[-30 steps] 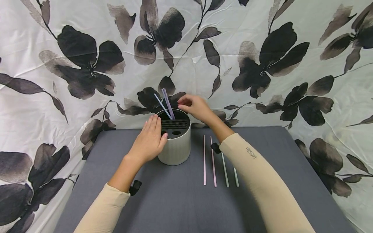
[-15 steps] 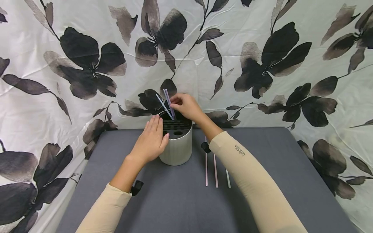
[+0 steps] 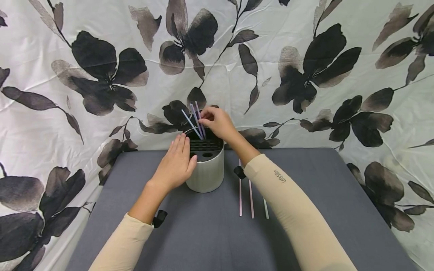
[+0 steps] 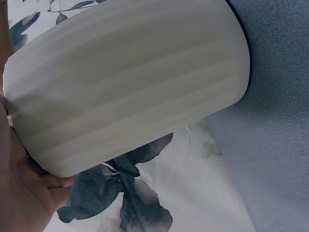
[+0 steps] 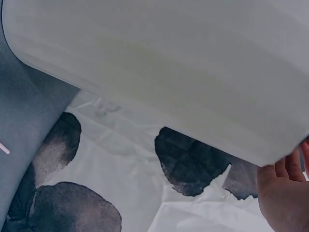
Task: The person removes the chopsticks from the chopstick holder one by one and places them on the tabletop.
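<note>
A pale grey ribbed holder (image 3: 205, 175) stands upright on the table, its dark top split into an open back compartment, a slotted middle strip and round holes. My left hand (image 3: 174, 163) rests with straight fingers along the holder's left rim; the left wrist view shows the ribbed wall (image 4: 130, 92) beside that hand (image 4: 29, 193). Over the back compartment, my right hand (image 3: 218, 122) pinches a thin purple straw (image 3: 197, 107) whose lower end is inside. A bluish straw (image 3: 187, 119) and other purple straw (image 3: 192, 112) lean left there. In the right wrist view, the holder wall (image 5: 169, 72) covers the top.
Two pink straws (image 3: 251, 203) (image 3: 240, 199) and a pale green straw (image 3: 266, 210) lie on the grey table (image 3: 210, 233) right of the holder, partly under the right forearm. A floral white cloth (image 3: 230, 82) hangs behind the table's back edge.
My right hand has moved left and slightly up over the back compartment, bringing the purple straw beside the others. The left hand keeps its place on the holder.
</note>
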Demonstrator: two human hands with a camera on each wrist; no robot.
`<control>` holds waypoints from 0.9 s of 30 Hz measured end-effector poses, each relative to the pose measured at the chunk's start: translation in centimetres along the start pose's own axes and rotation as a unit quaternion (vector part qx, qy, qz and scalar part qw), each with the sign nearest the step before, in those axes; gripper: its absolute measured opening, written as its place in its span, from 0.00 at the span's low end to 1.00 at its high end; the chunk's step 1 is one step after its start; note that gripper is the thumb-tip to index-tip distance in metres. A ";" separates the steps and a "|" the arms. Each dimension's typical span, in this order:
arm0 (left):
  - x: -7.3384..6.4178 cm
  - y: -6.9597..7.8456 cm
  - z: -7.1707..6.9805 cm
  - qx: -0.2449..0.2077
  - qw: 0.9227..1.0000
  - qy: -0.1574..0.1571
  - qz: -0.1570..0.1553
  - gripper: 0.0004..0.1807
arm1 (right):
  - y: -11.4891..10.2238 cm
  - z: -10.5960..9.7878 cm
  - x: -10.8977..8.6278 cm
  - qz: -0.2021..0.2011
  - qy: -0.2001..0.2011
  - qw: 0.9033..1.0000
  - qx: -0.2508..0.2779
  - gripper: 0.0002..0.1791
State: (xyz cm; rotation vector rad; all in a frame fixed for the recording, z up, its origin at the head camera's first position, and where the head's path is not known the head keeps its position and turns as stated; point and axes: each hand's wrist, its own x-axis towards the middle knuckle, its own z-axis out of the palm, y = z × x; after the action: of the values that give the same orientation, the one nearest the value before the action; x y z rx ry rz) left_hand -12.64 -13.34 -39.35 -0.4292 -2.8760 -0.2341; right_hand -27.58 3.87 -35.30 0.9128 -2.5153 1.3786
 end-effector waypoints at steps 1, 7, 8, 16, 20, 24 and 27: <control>0.0 0.0 0.0 -0.001 1.000 0.000 0.000 0.39 | -0.1 -0.2 -0.1 -0.001 0.004 1.000 0.001 0.09; -0.1 -0.2 0.0 -0.001 1.000 0.004 0.001 0.39 | -0.8 -1.4 -0.5 -0.016 0.025 0.999 0.024 0.09; -0.1 -0.2 0.0 -0.001 1.000 0.005 0.002 0.39 | -0.9 -1.7 -0.7 -0.020 0.029 0.999 0.028 0.09; -0.4 -0.2 -0.3 -0.006 1.000 -0.002 0.003 0.39 | -1.8 -4.0 -1.6 -0.037 0.068 0.994 0.078 0.11; -0.5 -0.1 -0.4 -0.006 1.000 0.000 0.003 0.39 | -2.1 -5.4 -2.0 -0.052 0.094 0.986 0.130 0.10; -0.6 -0.1 -0.3 -0.007 1.000 0.003 0.008 0.39 | -2.7 -7.0 -2.7 -0.062 0.136 0.973 0.174 0.09; -0.7 -0.2 -0.3 -0.007 1.000 0.004 0.010 0.39 | -3.1 -8.4 -3.3 -0.071 0.163 0.961 0.212 0.09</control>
State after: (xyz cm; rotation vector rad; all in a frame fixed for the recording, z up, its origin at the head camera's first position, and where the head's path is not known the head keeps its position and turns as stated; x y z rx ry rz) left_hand -12.01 -13.71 -39.23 -0.4586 -2.8632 -0.2522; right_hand -24.61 10.86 -29.53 0.8249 -1.9129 1.8782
